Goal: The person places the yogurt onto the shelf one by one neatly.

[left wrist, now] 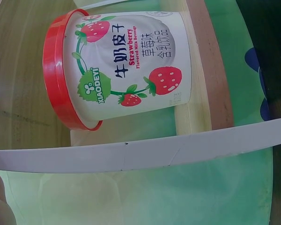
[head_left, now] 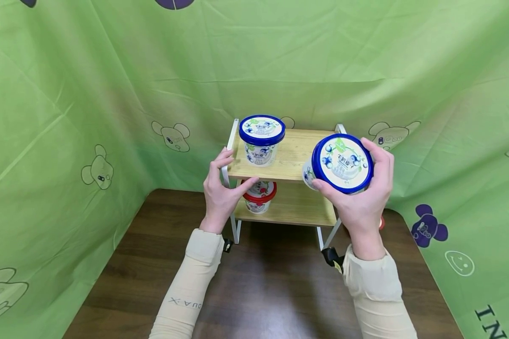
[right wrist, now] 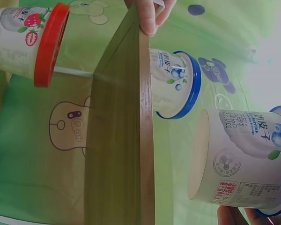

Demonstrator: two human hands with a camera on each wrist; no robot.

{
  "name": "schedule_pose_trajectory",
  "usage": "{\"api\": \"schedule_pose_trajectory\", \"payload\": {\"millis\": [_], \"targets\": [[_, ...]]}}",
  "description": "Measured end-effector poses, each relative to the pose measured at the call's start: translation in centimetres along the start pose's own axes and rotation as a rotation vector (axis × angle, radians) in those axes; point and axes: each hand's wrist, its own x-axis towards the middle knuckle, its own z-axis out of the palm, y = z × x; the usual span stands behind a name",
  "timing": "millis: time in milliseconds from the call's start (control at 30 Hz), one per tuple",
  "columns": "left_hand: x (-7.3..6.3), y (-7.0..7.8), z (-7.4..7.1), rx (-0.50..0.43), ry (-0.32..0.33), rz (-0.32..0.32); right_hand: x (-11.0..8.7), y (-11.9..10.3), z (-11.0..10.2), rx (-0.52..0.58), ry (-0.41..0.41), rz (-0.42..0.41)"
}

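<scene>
The blueberry milk tub (head_left: pixel 342 162), tilted with its base toward the upper wooden shelf (head_left: pixel 294 150), is above and apart from the shelf's right end, clamped between the right hand's (head_left: pixel 366 207) thumb and fingers. The left hand (head_left: pixel 222 195) grips the front-left corner, near the upright second blueberry tub (head_left: pixel 261 141).
</scene>
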Motion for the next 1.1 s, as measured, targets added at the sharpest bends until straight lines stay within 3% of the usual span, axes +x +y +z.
{"api": "schedule_pose_trajectory", "payload": {"millis": [567,900,1100], "targets": [[0.1,0.1,0.0,-0.003,-0.002,0.004,1.2,0.2,0.7,-0.010,0.024,0.017],[0.1,0.1,0.0,-0.017,0.007,0.011,1.5,0.2,1.3,-0.010,0.014,0.091],[0.0,0.1,0.0,-0.017,0.007,0.014,1.7,0.2,1.5,0.040,0.020,0.179]]}}
